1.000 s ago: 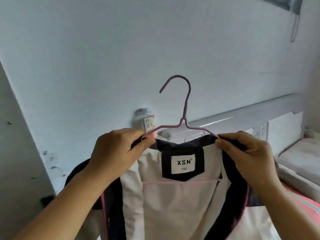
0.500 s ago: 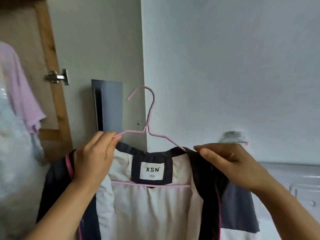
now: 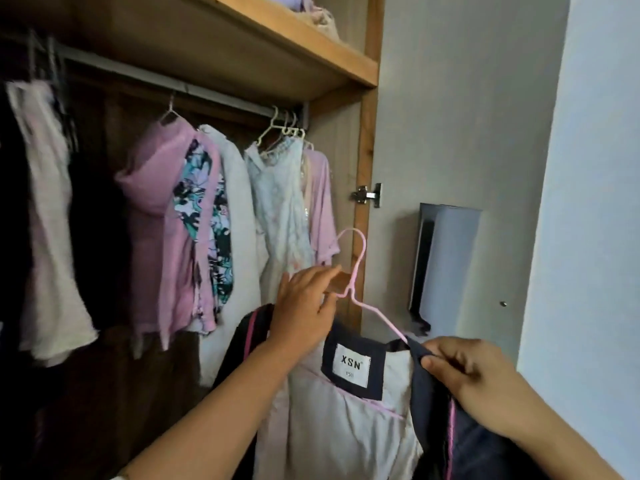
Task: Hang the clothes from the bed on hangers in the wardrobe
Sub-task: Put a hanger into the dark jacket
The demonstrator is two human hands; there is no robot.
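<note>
Pink wire runs under the left hand (image 3: 304, 303), whose fingers curl round the left shoulder of the hanger (image 3: 356, 271) just below its neck. The right hand (image 3: 464, 372) pinches the dark collar of the jacket (image 3: 349, 431) between thumb and fingers, where the hanger's other arm slips inside the fabric. The jacket, dark outside with a pale lining and a white label, hangs from the hanger at about 6 o'clock in the view, in front of the wardrobe's right side and well below the rail (image 3: 194, 90).

To do this step well, the person would probably lift the hanger by its neck with the left hand, keep the hook turned toward the rail, and let the right hand steady the collar so that the jacket does not slide off the right arm. The open stretch of rail at about 11 o'clock, between the pink hooded top (image 3: 162, 216) and the white hangers (image 3: 284, 128), looks like the easiest place to hook on.

The wardrobe (image 3: 363, 209) stands open. On its rail hang pale clothes at 9 o'clock, the pink top with a patterned panel, a white garment and a light blue dress (image 3: 280, 206) toward the right. The shelf (image 3: 291, 39) above holds folded cloth at 12 o'clock, too little of it in view to name.
</note>
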